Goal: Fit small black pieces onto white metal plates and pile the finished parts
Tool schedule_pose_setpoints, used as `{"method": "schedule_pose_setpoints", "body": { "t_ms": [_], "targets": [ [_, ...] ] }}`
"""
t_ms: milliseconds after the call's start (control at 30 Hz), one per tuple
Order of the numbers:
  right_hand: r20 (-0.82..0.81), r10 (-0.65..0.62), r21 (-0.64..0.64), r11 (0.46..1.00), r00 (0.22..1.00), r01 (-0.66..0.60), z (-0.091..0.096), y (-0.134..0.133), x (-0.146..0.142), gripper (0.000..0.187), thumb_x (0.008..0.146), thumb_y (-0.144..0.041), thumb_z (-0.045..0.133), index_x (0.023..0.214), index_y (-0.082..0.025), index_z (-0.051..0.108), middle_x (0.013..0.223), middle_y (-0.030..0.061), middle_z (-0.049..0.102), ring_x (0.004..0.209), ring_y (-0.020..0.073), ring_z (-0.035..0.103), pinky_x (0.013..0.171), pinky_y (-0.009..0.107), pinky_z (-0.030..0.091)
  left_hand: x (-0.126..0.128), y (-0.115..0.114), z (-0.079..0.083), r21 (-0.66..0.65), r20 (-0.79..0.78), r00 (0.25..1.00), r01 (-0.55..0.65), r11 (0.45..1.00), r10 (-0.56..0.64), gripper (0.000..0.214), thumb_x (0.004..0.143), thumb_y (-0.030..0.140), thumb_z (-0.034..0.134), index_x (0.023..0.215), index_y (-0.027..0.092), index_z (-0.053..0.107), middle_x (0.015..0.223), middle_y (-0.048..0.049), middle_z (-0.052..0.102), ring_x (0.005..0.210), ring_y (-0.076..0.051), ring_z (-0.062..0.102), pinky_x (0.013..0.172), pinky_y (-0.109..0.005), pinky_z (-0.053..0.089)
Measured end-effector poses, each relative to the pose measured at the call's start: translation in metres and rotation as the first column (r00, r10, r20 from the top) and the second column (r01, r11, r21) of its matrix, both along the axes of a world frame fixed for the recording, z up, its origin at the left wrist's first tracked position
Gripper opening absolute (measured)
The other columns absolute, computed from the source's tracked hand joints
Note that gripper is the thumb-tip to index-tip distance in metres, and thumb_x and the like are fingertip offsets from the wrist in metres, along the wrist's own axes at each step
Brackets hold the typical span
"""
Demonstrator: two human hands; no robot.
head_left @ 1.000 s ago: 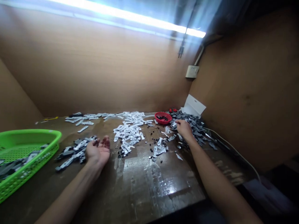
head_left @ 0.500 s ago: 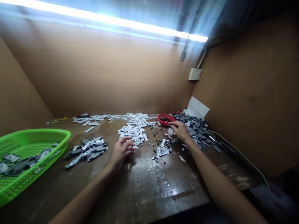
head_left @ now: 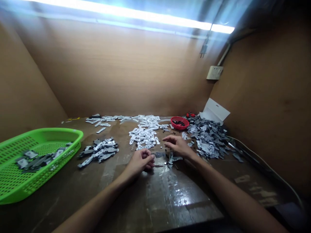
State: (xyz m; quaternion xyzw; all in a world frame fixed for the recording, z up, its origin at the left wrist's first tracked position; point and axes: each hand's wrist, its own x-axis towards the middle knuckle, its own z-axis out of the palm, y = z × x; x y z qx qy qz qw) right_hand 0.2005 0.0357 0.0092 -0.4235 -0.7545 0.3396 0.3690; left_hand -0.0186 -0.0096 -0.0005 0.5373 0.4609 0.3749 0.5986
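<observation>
My left hand (head_left: 143, 160) is low over the middle of the table, its fingers curled in and the thumb pressed to them. What it holds, if anything, is hidden. To its right, my right hand (head_left: 179, 145) hovers with fingers stretched to the left and slightly apart; I see nothing in them. Beneath the right hand lie a few white and grey flat parts (head_left: 173, 159) and small dark bits. Just beyond the hands spreads a pile of white flat parts (head_left: 145, 136). A red bowl (head_left: 179, 126) of small dark pieces stands behind my right hand.
A green basket (head_left: 79, 137) with grey parts stands at left, beside a pile of grey-and-white pieces (head_left: 100, 151). On the right is a large heap of grey parts (head_left: 210, 139), with a white card (head_left: 215, 110) behind it. A cable (head_left: 264, 161) runs along the right.
My right hand has come back from the red bowl toward my left hand. My left hand has moved right and its fingers have curled in. The view has shifted slightly left.
</observation>
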Motion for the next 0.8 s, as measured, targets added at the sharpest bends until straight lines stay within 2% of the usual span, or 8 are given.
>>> {"method": "schedule_pose_setpoints", "body": {
  "t_ms": [33, 100, 200, 300, 533, 700, 800],
  "targets": [
    [0.067, -0.07, 0.081, 0.995, 0.995, 0.064, -0.001, 0.005, 0.007, 0.023, 0.079, -0.031, 0.054, 0.095, -0.019, 0.065, 0.088, 0.0051, 0.065, 0.079, 0.0162, 0.059, 0.073, 0.029, 0.043, -0.001, 0.001, 0.001, -0.038, 0.009, 1.0, -0.022, 0.999, 0.023, 0.036, 0.064, 0.044, 0.067, 0.074, 0.015, 0.05, 0.065, -0.0036, 0.061, 0.056, -0.014, 0.062, 0.047, -0.02, 0.045],
    [0.225, -0.117, 0.185, 0.98, 0.967, 0.075, -0.003, 0.013, 0.02, 0.018, 0.077, -0.028, 0.056, 0.087, -0.019, 0.069, 0.085, 0.0051, 0.065, 0.078, 0.0166, 0.058, 0.074, 0.028, 0.042, -0.003, 0.004, 0.002, -0.087, 0.036, 0.998, -0.049, 0.995, 0.052, 0.037, 0.064, 0.046, 0.066, 0.075, 0.014, 0.051, 0.069, -0.0054, 0.062, 0.057, -0.013, 0.061, 0.048, -0.02, 0.045],
    [0.44, -0.08, 0.232, 0.972, 0.894, -0.028, -0.007, 0.017, 0.028, 0.016, 0.073, -0.026, 0.06, 0.085, -0.021, 0.071, 0.079, 0.0051, 0.063, 0.074, 0.0167, 0.056, 0.069, 0.026, 0.04, -0.006, 0.005, 0.001, -0.115, 0.064, 0.996, -0.057, 0.992, 0.065, 0.037, 0.066, 0.047, 0.064, 0.075, 0.013, 0.053, 0.072, -0.0068, 0.063, 0.058, -0.012, 0.061, 0.049, -0.019, 0.046],
    [0.514, -0.057, 0.236, 0.969, 0.856, -0.077, -0.008, 0.015, 0.026, 0.015, 0.074, -0.025, 0.059, 0.083, -0.022, 0.071, 0.077, 0.0052, 0.063, 0.074, 0.0173, 0.056, 0.068, 0.026, 0.039, -0.007, 0.004, 0.001, -0.126, 0.06, 0.996, -0.054, 0.991, 0.062, 0.036, 0.066, 0.046, 0.064, 0.075, 0.013, 0.054, 0.072, -0.0073, 0.063, 0.059, -0.012, 0.061, 0.049, -0.019, 0.046],
    [0.321, -0.11, 0.134, 0.989, 0.941, 0.069, 0.0, 0.008, 0.019, 0.017, 0.076, -0.028, 0.055, 0.083, -0.018, 0.067, 0.079, 0.004, 0.066, 0.072, 0.0168, 0.056, 0.069, 0.027, 0.04, -0.007, 0.001, 0.002, -0.142, 0.023, 0.999, -0.031, 0.989, 0.035, 0.036, 0.066, 0.047, 0.064, 0.073, 0.013, 0.055, 0.069, -0.0066, 0.064, 0.056, -0.012, 0.061, 0.048, -0.019, 0.046],
    [0.161, -0.037, -0.013, 0.999, 0.986, 0.04, 0.001, 0.004, 0.008, 0.022, 0.073, -0.035, 0.057, 0.08, -0.016, 0.064, 0.073, 0.0024, 0.063, 0.065, 0.0137, 0.053, 0.058, 0.024, 0.039, -0.008, 0.0, -0.001, -0.165, -0.016, 1.0, 0.006, 0.986, -0.009, 0.036, 0.066, 0.046, 0.064, 0.071, 0.012, 0.057, 0.069, -0.0084, 0.065, 0.056, -0.013, 0.062, 0.049, -0.02, 0.047],
    [0.057, -0.005, -0.071, 0.997, 0.998, 0.009, 0.0, 0.0, -0.001, 0.024, 0.071, -0.036, 0.06, 0.082, -0.015, 0.064, 0.074, 0.002, 0.063, 0.064, 0.0128, 0.053, 0.058, 0.023, 0.041, -0.008, 0.0, -0.002, -0.166, -0.036, 0.999, 0.007, 0.986, -0.013, 0.035, 0.065, 0.046, 0.065, 0.071, 0.011, 0.057, 0.07, -0.0095, 0.066, 0.057, -0.014, 0.063, 0.048, -0.02, 0.047]
  ]
}}
